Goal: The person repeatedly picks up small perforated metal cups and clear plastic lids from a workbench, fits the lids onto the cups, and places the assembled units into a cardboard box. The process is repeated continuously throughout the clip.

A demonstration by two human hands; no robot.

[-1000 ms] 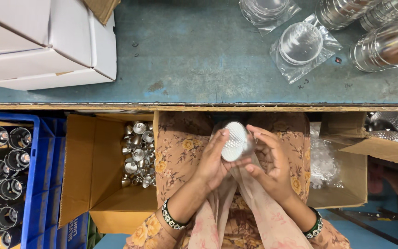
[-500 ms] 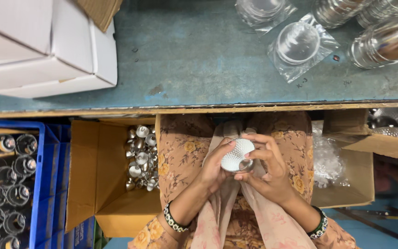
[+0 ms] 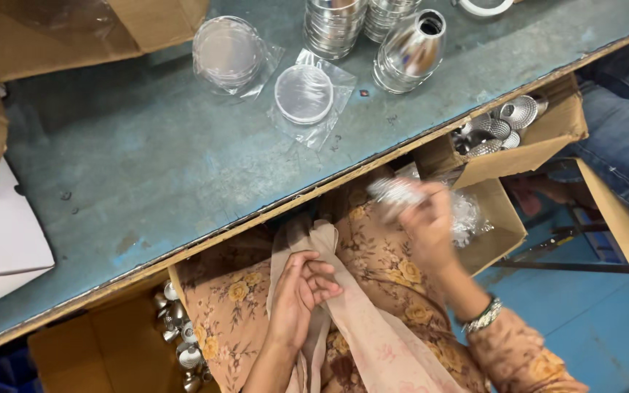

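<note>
A blurred, seemingly perforated metal piece (image 3: 396,193) is being pinched in the closed right hand (image 3: 425,222) below the bench's front edge, while the empty, loosely curled left hand (image 3: 301,290) is being rested on cloth, so it could be dropped.

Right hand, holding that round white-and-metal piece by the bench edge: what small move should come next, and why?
Probably lift the right hand a little and set the blurred round piece on the bare bench top just ahead. The piece is already at the bench edge, that stretch is free, and the left hand rests idle on the cloth in the lap.
</note>
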